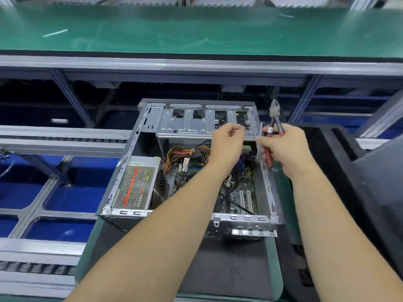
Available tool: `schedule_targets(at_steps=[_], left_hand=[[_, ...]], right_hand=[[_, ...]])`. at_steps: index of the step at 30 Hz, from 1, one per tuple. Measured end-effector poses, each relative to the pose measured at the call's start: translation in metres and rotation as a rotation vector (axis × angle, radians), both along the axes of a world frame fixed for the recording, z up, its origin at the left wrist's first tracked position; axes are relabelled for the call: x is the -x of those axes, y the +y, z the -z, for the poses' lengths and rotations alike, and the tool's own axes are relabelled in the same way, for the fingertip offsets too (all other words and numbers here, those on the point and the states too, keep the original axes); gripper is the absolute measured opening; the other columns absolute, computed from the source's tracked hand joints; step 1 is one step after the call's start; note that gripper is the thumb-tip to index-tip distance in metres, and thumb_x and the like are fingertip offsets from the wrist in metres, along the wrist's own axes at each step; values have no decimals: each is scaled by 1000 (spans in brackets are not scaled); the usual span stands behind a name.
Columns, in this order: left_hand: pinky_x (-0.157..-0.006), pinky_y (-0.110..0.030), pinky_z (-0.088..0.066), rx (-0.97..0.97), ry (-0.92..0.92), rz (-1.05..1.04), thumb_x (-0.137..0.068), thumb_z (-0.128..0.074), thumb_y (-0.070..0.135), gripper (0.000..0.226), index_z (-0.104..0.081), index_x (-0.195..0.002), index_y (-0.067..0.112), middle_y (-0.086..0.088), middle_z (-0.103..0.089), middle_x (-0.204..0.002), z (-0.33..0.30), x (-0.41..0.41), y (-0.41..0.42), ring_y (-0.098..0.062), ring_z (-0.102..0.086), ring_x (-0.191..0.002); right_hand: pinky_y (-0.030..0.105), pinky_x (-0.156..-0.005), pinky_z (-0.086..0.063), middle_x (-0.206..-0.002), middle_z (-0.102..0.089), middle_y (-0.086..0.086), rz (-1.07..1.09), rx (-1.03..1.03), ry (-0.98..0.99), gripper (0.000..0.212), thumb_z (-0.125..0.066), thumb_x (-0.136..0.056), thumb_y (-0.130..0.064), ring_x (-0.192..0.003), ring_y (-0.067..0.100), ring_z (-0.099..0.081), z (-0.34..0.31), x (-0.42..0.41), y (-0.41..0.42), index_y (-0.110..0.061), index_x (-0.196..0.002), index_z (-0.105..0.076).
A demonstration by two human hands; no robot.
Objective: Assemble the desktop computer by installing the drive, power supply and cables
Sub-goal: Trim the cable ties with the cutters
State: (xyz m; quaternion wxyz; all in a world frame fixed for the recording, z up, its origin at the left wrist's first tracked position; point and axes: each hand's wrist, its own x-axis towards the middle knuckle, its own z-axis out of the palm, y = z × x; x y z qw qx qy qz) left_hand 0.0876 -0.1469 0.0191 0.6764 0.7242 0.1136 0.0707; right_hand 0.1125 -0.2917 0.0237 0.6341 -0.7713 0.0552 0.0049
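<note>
- Two hands work above the open grey metal computer case (122, 171); this looks like the cable step.
- Right hand (285, 147) fingers curl around red-handled metal cutters (275, 123).
- Left hand (226, 140) fingers pinch something tiny; I cannot tell what.
- Next, cutter tips probably need to go between both hands' fingers.

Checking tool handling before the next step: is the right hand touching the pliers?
Touching. The head view shows the right hand with its fingers wrapped around the red handles of the pliers.

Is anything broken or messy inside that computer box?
Nothing looks broken. The wires inside the computer case are a loose tangle, not yet tidied. The right hand holds red-handled cutters above the case.
</note>
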Motion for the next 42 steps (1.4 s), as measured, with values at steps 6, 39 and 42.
schedule_targets(at_steps=[6, 39, 42], left_hand=[[-54, -28, -41, -262, 26, 11, -89, -48, 20, 19, -57, -81, 34, 13, -54, -68, 22, 0, -24, -11, -49, -57], [-59, -39, -36, -649, -256, -443, -83, -44, 11, 15, -57, -77, 7, -3, -58, -76, 7, 197, 158, -28, -52, -75], [-60, -36, -41, -508, -100, -577, -81, -44, 16, 16, -55, -71, 19, 7, -56, -68, 41, 259, 204, -21, -52, -70]], right_hand=[[33, -49, -46, -65, -56, 15, 160, 228, 238, 31, -82, -75, -3, -46, 23, -52, 45, 7, -84, -13, -76, -52], [45, -48, -55, -56, -51, 2, -432, 152, -91, 22, -57, -88, -22, -49, 18, -52, -22, 200, 201, -8, -72, -59], [29, -45, -53, -59, -57, 0, -603, 70, 61, 21, -56, -95, -22, -53, 17, -59, 9, 247, 252, -16, -76, -61]])
